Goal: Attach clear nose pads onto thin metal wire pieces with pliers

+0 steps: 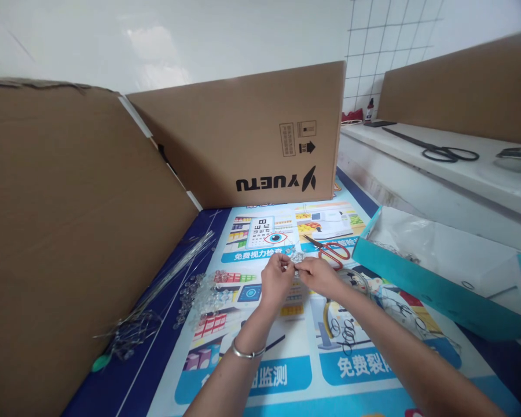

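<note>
Near the middle of the table, my left hand (276, 281) and my right hand (319, 276) meet with pinched fingertips. Between and just beyond them shows a small clear beaded piece (297, 255), gripped by both hands; its finer details are too small to make out. Red-handled scissors (333, 252) lie just past my right hand, blades pointing away to the left. Left of my left hand, loose clear beads (204, 298) spread in a pile. Several black rings (348, 335) rest under and beside my right forearm.
A bundle of thin wires (173, 269) lies along the left cardboard panel (69, 231). Another cardboard panel (260, 139) stands at the back. On the right is an open teal box (421, 295) with plastic inside. Large black scissors (438, 149) lie on a white ledge (373, 134).
</note>
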`<move>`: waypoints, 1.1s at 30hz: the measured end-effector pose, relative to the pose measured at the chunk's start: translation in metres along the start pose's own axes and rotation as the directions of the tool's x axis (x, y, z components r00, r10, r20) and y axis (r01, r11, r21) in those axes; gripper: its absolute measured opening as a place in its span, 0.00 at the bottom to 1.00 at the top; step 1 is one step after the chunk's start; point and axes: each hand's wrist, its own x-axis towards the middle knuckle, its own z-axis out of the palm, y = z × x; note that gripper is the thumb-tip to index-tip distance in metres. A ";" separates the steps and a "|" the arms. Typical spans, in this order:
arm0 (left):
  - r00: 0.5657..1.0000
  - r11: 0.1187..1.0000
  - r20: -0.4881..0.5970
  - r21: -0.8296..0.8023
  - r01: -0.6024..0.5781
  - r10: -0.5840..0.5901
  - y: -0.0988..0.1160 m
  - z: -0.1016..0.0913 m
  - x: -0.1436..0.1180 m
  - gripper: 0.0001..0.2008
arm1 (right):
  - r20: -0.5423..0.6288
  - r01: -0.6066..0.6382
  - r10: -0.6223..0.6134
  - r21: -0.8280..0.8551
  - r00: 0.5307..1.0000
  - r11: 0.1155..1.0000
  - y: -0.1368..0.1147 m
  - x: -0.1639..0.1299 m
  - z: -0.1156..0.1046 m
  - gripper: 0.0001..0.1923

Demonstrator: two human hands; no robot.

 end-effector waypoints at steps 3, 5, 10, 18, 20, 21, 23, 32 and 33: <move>1.000 1.000 -0.011 0.003 0.009 -0.009 -0.001 -0.002 0.003 0.06 | -0.016 0.000 0.000 -0.012 1.000 1.000 0.005 0.003 -0.008 0.11; 1.000 1.000 -0.017 0.001 0.019 -0.019 -0.001 -0.003 0.004 0.06 | -0.047 -0.008 0.007 -0.020 0.999 1.000 0.010 0.004 -0.015 0.13; 0.999 0.999 -0.026 -0.001 0.034 -0.034 0.000 -0.002 0.003 0.07 | -0.115 0.002 -0.014 -0.105 0.993 0.995 0.013 0.004 -0.031 0.11; 0.999 0.999 0.008 0.017 0.040 -0.040 -0.002 0.000 0.002 0.06 | -0.021 0.019 -0.022 -0.171 1.000 0.985 0.003 0.000 -0.039 0.11; 0.999 0.999 0.016 0.015 0.043 -0.044 -0.003 0.000 0.002 0.06 | -0.030 -0.005 0.000 -0.183 1.000 0.983 0.001 0.000 -0.041 0.12; 0.999 0.999 0.021 0.012 0.045 -0.045 -0.003 0.000 0.002 0.06 | -0.036 -0.012 0.005 -0.189 0.999 0.982 -0.001 0.000 -0.043 0.11; 0.998 0.999 0.036 -0.002 0.049 -0.049 -0.002 0.000 0.000 0.06 | -0.046 -0.013 0.004 -0.195 0.999 0.981 -0.004 -0.001 -0.046 0.11; 0.981 0.982 0.132 -0.110 0.154 -0.139 0.005 -0.004 -0.001 0.08 | -0.060 -0.077 0.071 -0.102 0.996 0.992 -0.002 -0.011 -0.043 0.09; 0.978 0.977 0.143 -0.125 0.170 -0.152 0.006 -0.006 0.000 0.09 | -0.064 -0.083 0.078 -0.089 0.995 0.993 -0.002 -0.012 -0.043 0.09</move>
